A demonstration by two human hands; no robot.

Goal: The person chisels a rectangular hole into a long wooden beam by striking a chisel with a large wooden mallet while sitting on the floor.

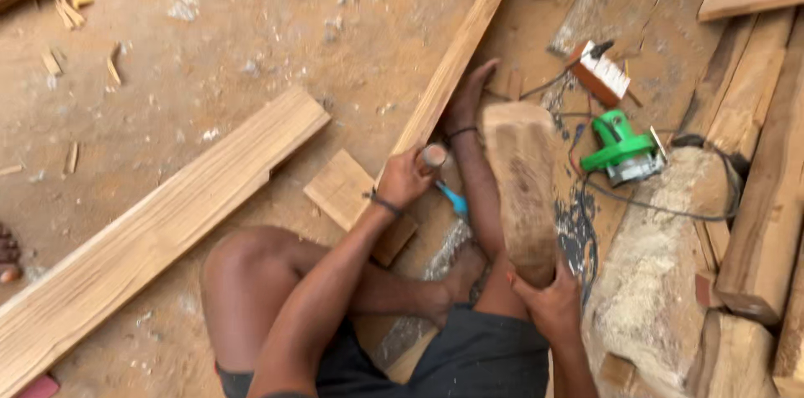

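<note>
Two hands are busy here. My left hand (404,180) is closed around a tool with a pale wooden head and a blue grip (444,176), held beside the long narrow plank (456,55). My right hand (548,302) grips the near end of a rough wood block (521,189), which lies along my outstretched leg with my foot (465,97) at the plank. As I judge it, the shaping is only begun: the block looks coarse and uncut. Beyond lie a green power tool (624,147) with its cable, a sawdust heap (662,256) and a broad plank (159,231). The tool's working end is blurred; I cannot tell its kind.
</note>
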